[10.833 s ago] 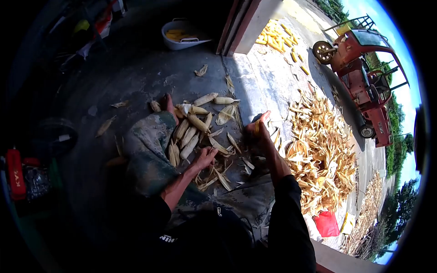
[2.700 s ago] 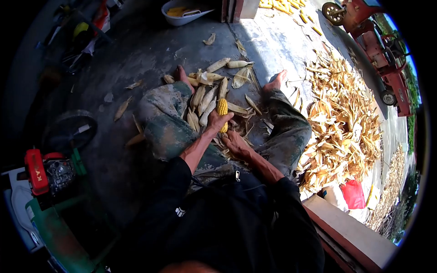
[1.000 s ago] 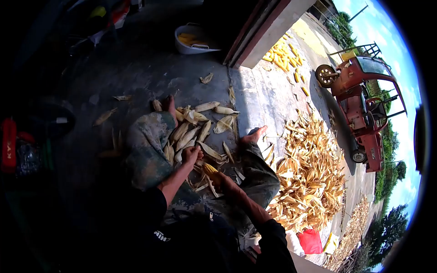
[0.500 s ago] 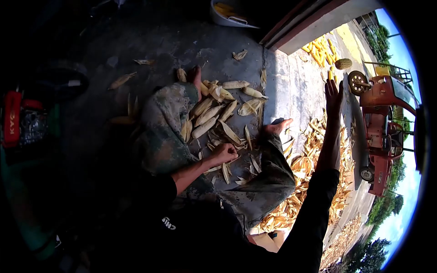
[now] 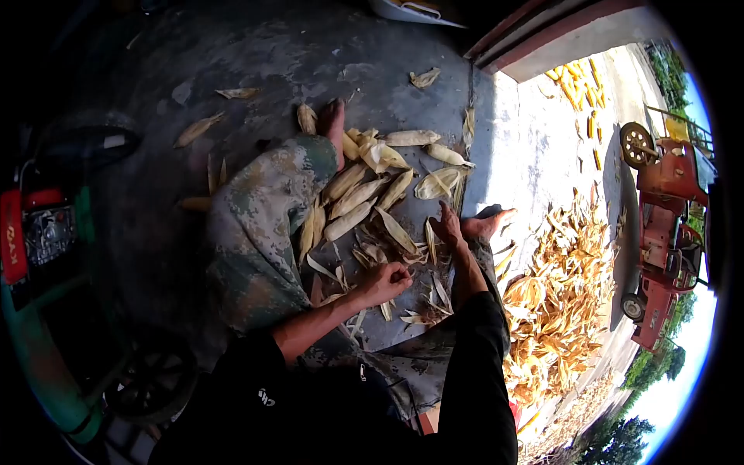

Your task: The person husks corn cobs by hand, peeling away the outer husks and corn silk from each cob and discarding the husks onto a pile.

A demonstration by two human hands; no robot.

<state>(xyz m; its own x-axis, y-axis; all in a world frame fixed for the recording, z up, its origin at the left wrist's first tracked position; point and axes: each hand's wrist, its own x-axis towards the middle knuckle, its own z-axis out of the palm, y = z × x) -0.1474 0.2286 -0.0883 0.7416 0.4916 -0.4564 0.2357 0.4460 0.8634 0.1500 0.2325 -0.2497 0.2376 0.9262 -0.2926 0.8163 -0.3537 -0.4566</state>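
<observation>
My left hand (image 5: 385, 284) hovers over loose husk scraps between my legs, its fingers curled closed. Whatever it may hold is hidden. Above and to its right, my right hand (image 5: 448, 226) is open, with its fingers apart and nothing seen in them. It is beside my foot and near a dry husk strip (image 5: 431, 240). Several corn ears in pale husks (image 5: 351, 220) lie in a heap in front of my hands. A peeled-back husk (image 5: 437, 183) is just beyond my right hand.
Pulled husks (image 5: 562, 298) form a large sunlit pile at right. Bare yellow corn cobs (image 5: 577, 84) lie outside past the doorway wall (image 5: 573, 39). A red three-wheeled vehicle (image 5: 670, 240) stands outside. A red and green machine (image 5: 46, 232) is at left, a pale tub (image 5: 418, 12) at top.
My right hand has come back from its outstretched reach toward the yellow cobs to beside the heap. The brown oval object near it is no longer seen. My left hand stays closed.
</observation>
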